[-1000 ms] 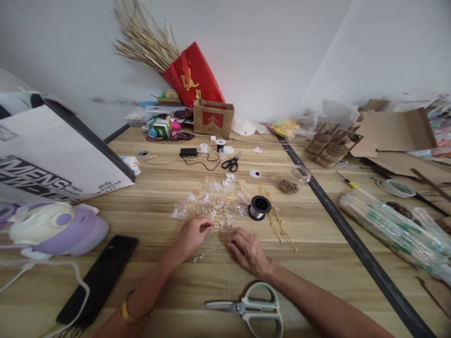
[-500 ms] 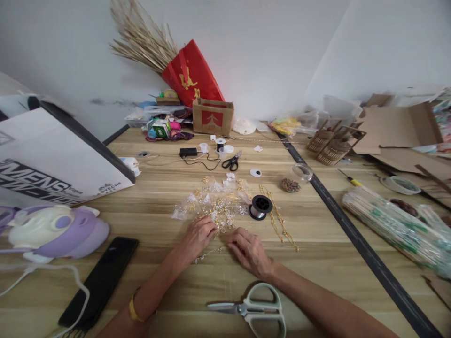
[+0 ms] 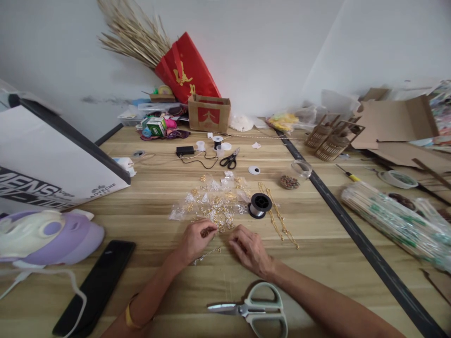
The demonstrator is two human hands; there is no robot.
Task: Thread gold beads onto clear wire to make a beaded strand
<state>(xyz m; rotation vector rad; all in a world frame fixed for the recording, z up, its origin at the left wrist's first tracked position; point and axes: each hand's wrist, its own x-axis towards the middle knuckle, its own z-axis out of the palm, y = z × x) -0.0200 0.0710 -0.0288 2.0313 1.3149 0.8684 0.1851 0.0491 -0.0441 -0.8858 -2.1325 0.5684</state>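
Note:
My left hand (image 3: 198, 238) is at the near edge of a spread of gold and clear beads (image 3: 220, 206), thumb and fingertips pinched together. What they hold, if anything, is too small to make out. Across a small gap, my right hand (image 3: 251, 249) rests on the tabletop with its fingers curled in; whatever may be inside is hidden. A short beaded chain (image 3: 207, 255) lies between the hands, just below the left fingers. Behind my right hand stands a black spool (image 3: 260, 205) of clear line, with a gold chain (image 3: 279, 218) to its right.
Pale-handled scissors (image 3: 259, 310) lie close in front. Black scissors (image 3: 229, 159) and a jar of beads (image 3: 290, 182) are farther back. A phone (image 3: 97, 286) and a purple-and-white device (image 3: 66, 237) sit left, wrapped sticks (image 3: 391, 225) right.
My left hand has turned slightly, opening a gap between thumb and curled fingers while the tips stay together. My right hand has barely moved. The view has shifted a little.

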